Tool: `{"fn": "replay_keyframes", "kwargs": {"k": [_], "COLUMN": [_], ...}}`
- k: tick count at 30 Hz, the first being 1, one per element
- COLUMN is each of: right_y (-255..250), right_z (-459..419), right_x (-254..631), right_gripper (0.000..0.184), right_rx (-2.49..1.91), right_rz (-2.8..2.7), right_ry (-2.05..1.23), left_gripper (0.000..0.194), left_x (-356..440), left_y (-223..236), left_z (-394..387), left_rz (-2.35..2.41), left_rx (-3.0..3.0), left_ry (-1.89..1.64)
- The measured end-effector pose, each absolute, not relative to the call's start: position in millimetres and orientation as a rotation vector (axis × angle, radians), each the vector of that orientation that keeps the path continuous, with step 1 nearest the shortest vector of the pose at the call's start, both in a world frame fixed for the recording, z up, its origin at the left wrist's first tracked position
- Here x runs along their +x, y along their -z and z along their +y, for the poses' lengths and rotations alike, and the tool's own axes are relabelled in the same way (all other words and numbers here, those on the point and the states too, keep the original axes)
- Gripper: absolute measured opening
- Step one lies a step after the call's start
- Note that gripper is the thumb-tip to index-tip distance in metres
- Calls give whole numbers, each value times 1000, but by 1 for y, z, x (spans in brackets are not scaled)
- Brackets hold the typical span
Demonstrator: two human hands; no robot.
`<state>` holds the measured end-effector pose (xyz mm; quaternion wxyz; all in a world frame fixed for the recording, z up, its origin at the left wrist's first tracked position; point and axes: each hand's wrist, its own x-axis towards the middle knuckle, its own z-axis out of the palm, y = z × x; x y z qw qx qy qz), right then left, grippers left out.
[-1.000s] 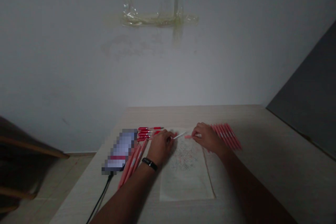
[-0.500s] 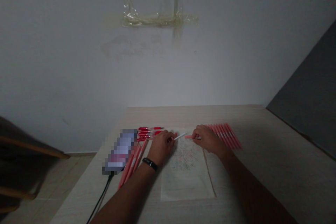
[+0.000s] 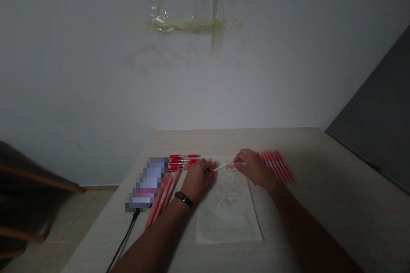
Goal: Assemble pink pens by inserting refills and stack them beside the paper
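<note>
A thin white pen refill (image 3: 221,166) sticks out from between the pinched thumb and finger of my left hand (image 3: 199,177), pointing up to the right. My right hand (image 3: 251,165) pinches a short pink pen part (image 3: 230,165), whose left end shows close to the refill's tip. Whether the two touch, I cannot tell. Beside my left fingertips is a small pink bit (image 3: 215,164), mostly hidden. Both hands are over the top of a worn pale sheet (image 3: 229,226) with coloured specks.
Red clear-barrelled pens (image 3: 182,162) lie behind my left hand, and long pink pens (image 3: 163,196) beside my left forearm. Pink pens (image 3: 277,165) form a row at right. A blurred phone (image 3: 149,183) with a black cable (image 3: 123,241) rests at the table's left.
My right hand has shifted slightly up and left, its fingers now above the pink part. The refill's tip and the pink part are closer together. My left hand has barely moved.
</note>
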<state>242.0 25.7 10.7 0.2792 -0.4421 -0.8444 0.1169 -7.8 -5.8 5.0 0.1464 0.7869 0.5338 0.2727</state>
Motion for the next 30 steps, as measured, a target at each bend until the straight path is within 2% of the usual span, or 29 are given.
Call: {"fn": "replay_keyframes", "kwargs": {"k": [5, 10, 18, 25, 30], "right_y": [-18, -22, -15, -15, -13], "right_z": [21, 15, 11, 19, 20], "right_x": [236, 230, 225, 240, 251], "right_gripper": [4, 5, 11, 11, 16], "right_rx": [-1107, -1051, -1035, -1116, -1149], "right_rz": [-2229, -2322, -2366, -2380, -2425], "right_ry": [-304, -367, -432, -399, -502], "left_gripper": [29, 21, 20, 27, 24], "left_x": [-7, -7, -6, -7, -10], "left_y": [-9, -12, -12, -6, 2], "left_z": [-7, -9, -10, -7, -4], "left_rz": [1481, 1417, 1350, 1409, 1469], "left_rx": [2298, 2320, 2339, 2249, 2209], "left_ry": [-770, -746, -697, -822, -876]}}
